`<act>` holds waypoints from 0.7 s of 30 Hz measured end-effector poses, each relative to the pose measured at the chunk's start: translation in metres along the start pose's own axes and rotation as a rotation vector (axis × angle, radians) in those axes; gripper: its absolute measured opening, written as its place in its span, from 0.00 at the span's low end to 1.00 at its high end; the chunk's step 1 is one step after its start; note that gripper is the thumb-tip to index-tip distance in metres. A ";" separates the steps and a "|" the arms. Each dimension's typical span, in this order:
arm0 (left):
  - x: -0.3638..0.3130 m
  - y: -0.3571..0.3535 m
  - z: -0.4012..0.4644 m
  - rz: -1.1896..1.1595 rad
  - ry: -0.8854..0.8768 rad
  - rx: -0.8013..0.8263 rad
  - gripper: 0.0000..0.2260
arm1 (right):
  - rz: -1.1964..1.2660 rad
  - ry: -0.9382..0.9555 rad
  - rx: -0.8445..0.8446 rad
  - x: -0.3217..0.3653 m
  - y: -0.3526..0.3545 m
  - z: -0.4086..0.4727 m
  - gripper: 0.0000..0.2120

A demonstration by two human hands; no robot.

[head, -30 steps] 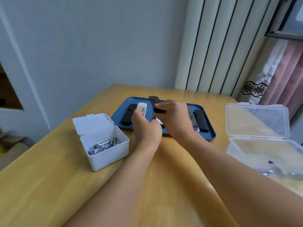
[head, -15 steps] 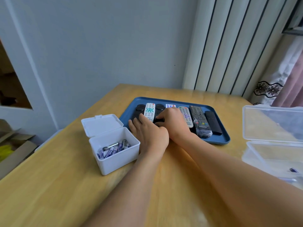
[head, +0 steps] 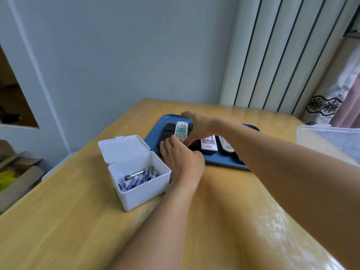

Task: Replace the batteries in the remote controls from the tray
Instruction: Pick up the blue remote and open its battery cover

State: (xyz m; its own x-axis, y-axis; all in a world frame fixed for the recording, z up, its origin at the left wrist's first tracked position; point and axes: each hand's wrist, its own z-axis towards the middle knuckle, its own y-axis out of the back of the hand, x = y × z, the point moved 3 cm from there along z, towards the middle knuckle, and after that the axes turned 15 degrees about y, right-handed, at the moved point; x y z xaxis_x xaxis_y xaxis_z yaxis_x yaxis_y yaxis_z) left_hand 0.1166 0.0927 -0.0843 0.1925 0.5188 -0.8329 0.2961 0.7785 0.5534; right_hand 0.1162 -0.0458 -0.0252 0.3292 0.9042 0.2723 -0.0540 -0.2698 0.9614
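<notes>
A blue tray (head: 153, 140) on the wooden table (head: 78, 221) holds several remotes side by side. A white remote with green buttons (head: 181, 130) lies flat between a black remote (head: 167, 131) and another dark one mostly hidden under my right hand. Two more light remotes (head: 209, 143) (head: 226, 146) lie to the right. My left hand (head: 181, 160) rests at the tray's near edge, its fingertips touching the near end of the white remote. My right hand (head: 198, 125) arches above the remotes with fingers spread, thumb pointing down beside the white remote's near end.
An open white box (head: 144, 193) with several purple batteries (head: 136, 179) stands just left of my left hand. A clear plastic box (head: 329, 141) with its lid up sits at the right edge. Cardboard boxes (head: 15, 172) lie on the floor at left.
My left hand laid the white remote back flat in the tray and now touches its near end. My right hand lifted off the remotes and spread its fingers. The view shifted left.
</notes>
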 end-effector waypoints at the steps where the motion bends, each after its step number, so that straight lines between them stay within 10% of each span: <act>1: 0.000 -0.001 -0.001 0.002 -0.008 -0.004 0.26 | -0.030 -0.011 0.060 -0.002 0.001 0.005 0.63; 13: 0.001 -0.007 0.015 -0.013 0.037 -0.016 0.27 | -0.050 0.001 0.334 -0.018 -0.017 0.060 0.66; 21: 0.001 -0.005 0.014 -0.055 0.027 -0.060 0.34 | 0.461 0.095 -0.115 -0.016 0.040 0.007 0.58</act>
State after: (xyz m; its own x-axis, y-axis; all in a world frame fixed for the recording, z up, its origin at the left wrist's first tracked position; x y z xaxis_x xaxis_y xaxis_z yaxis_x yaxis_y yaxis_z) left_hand 0.1280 0.0845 -0.0877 0.1524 0.4834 -0.8620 0.2491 0.8253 0.5068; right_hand 0.1153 -0.0730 0.0090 0.1592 0.7267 0.6682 -0.2796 -0.6160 0.7365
